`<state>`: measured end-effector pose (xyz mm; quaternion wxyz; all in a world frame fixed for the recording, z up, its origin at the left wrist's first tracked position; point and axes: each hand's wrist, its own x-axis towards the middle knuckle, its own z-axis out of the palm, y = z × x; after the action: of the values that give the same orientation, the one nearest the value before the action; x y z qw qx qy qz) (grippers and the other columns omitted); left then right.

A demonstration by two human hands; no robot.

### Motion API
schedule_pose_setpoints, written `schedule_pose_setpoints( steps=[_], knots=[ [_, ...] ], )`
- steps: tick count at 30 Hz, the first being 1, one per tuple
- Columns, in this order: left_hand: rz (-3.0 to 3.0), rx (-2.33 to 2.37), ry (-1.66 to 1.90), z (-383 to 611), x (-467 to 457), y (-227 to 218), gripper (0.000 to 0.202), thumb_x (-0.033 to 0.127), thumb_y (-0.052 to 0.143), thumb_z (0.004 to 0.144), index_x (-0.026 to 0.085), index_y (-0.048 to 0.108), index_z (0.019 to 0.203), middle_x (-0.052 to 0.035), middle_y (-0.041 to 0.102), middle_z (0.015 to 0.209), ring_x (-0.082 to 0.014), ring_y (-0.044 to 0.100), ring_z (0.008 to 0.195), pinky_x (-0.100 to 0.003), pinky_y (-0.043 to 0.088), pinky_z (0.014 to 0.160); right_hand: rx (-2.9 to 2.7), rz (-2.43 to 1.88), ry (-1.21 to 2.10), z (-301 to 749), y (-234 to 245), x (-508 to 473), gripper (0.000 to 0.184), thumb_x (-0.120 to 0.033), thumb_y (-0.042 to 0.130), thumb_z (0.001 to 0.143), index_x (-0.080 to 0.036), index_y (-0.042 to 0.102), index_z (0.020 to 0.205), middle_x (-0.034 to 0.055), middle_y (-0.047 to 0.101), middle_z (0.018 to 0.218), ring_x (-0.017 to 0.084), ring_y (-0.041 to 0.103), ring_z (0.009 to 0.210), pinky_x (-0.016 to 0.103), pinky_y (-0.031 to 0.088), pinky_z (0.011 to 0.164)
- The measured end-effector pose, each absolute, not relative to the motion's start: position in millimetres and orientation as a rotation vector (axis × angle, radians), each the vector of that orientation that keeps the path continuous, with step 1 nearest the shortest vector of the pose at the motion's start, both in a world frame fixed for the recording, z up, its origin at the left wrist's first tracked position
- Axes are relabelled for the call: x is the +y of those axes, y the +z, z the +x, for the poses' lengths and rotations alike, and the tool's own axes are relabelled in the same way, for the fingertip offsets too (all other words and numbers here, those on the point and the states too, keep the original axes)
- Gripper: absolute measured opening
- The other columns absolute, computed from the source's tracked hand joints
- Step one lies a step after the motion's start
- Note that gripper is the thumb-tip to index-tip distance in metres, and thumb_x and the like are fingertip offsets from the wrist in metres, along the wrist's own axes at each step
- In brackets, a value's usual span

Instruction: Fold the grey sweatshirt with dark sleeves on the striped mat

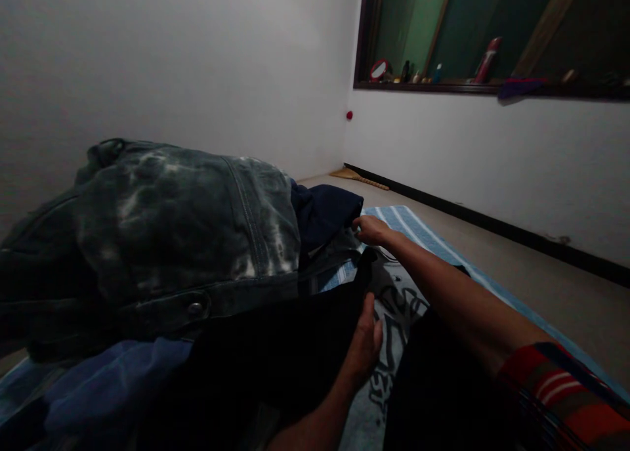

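The black garment (275,359) lies low in my view, spread over the near part of the blue striped mat (418,231), its upper edge running up toward the middle of the picture. My left hand (364,343) rests against that edge, fingers (377,333) curled onto the dark cloth — they look closed on a fold of it, though the room is dim and I cannot tell how firmly. My right hand (371,230) reaches further out, at the far corner of the same garment where it meets a navy cloth (327,211); its fingers are bent down at the fabric, but I cannot tell whether they pinch it or only touch it. My right forearm crosses over a grey printed cloth (398,306) with black lettering, which lies on the mat just beside the black garment.

To the left rises a heap of clothes — a washed-out denim piece (187,234) with a metal button on top, and a light blue cloth (113,385) under it, touching the black garment. A red striped sleeve (566,385) shows at the bottom right.

Beyond the mat is bare floor (516,267) and white walls (197,64). High on the right, a dark-framed window ledge (443,85) carries small bottles, a red round mirror (378,69) and a red bottle (487,60).
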<state>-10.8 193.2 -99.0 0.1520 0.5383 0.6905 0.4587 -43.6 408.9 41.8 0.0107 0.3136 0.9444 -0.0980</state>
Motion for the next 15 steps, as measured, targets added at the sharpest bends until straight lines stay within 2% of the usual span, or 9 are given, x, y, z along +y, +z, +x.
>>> schedule_pose_setpoints(
  steps=[2,4,8,10,12,15],
  knots=[
    [1.510,1.941,1.352,-16,195,-97,0.061,0.024,0.046,0.083,0.017,0.033,0.143,-0.0115,0.038,0.147,-0.0244,0.035,0.135,-0.042,0.026,0.113,2.931,0.931,-0.295,-21,51,411,0.032,-0.013,0.059,0.081,-0.023,0.064,0.112,0.0061,0.063,0.117,0.022,0.057,0.110,0.033,0.045,0.090],
    [1.473,1.910,1.373,-21,198,-90,0.062,0.022,0.045,0.082,0.014,0.032,0.143,-0.0133,0.038,0.147,-0.0227,0.036,0.135,-0.040,0.026,0.113,2.894,0.892,-0.310,-4,54,409,0.045,-0.006,0.059,0.075,-0.026,0.064,0.116,0.0044,0.068,0.108,0.021,0.063,0.101,0.027,0.046,0.084],
    [1.581,2.046,1.265,-36,211,-69,0.060,0.015,0.044,0.079,0.011,0.038,0.138,-0.0152,0.046,0.141,-0.0230,0.042,0.130,-0.039,0.032,0.109,2.821,0.826,-0.401,9,47,396,0.060,-0.006,0.057,0.074,-0.032,0.054,0.129,0.0000,0.071,0.085,0.015,0.068,0.066,0.023,0.049,0.067],
    [1.689,2.196,1.115,-47,219,-55,0.057,0.013,0.044,0.077,0.012,0.041,0.134,-0.0149,0.052,0.133,-0.0234,0.048,0.123,-0.039,0.037,0.105,2.811,0.811,-0.447,6,41,389,0.061,-0.007,0.057,0.076,-0.033,0.050,0.132,-0.0012,0.070,0.082,0.013,0.066,0.059,0.022,0.049,0.063],
    [1.732,2.314,0.991,-60,229,-43,0.052,0.012,0.044,0.077,0.012,0.044,0.129,-0.0144,0.058,0.121,-0.0235,0.054,0.112,-0.039,0.042,0.099,2.834,0.823,-0.457,-1,36,385,0.052,-0.010,0.058,0.078,-0.030,0.055,0.126,0.0001,0.070,0.087,0.014,0.068,0.066,0.024,0.050,0.066],
    [1.690,2.450,0.926,-78,243,-34,0.040,0.010,0.040,0.079,0.008,0.050,0.118,-0.0156,0.058,0.107,-0.0254,0.055,0.103,-0.041,0.043,0.094,2.910,0.894,-0.414,-13,30,383,0.028,-0.022,0.058,0.086,-0.022,0.062,0.113,0.0051,0.066,0.105,0.020,0.064,0.094,0.034,0.050,0.082]
  ],
)
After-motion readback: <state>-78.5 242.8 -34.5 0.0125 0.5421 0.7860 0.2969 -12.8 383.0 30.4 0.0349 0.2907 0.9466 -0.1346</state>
